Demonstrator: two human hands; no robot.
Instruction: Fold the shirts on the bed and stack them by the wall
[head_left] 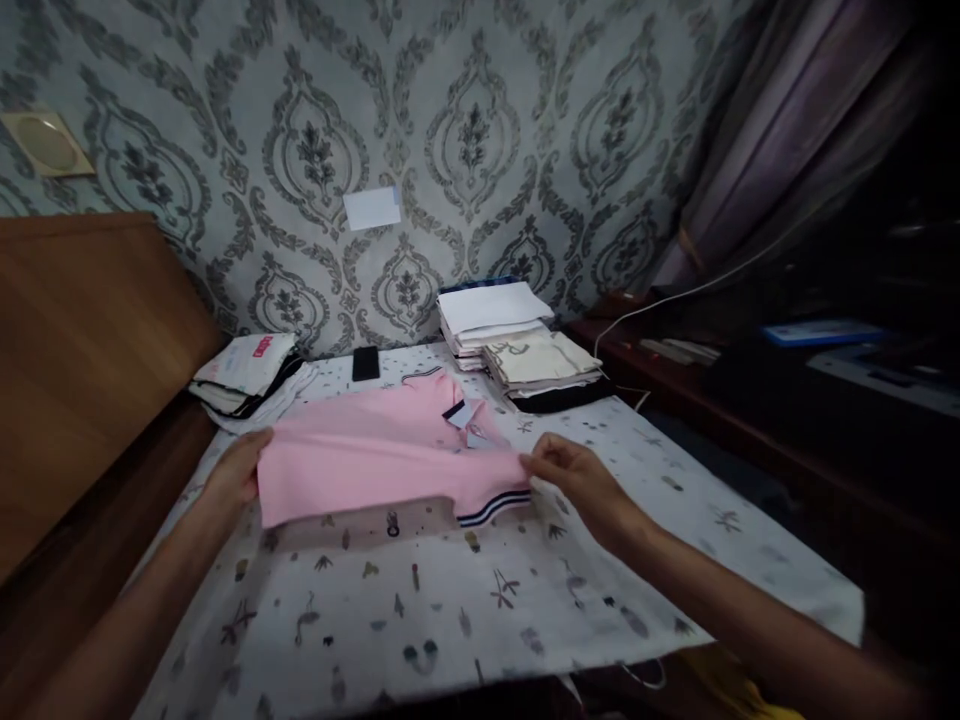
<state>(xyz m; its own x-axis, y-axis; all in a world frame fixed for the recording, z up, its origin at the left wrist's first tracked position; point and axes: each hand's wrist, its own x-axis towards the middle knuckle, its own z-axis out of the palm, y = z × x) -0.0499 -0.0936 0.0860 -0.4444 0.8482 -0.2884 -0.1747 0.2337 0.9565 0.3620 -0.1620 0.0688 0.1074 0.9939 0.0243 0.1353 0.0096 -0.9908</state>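
Note:
A pink polo shirt with dark-striped sleeve cuffs lies sideways on the printed white cloth. Its near edge is lifted and folded over, held between both hands. My left hand grips the shirt at its left end, by the hem. At the other end, my right hand pinches the fabric near the striped cuff, thumb and fingers pressed together. The collar, with a pale tag inside, faces right, and the other striped cuff shows at the far side.
Behind the shirt lies a black phone. Stacks of folded plastic bags and papers stand at the back left and back right. A wooden panel rises at the left; a thin white cable runs at the right.

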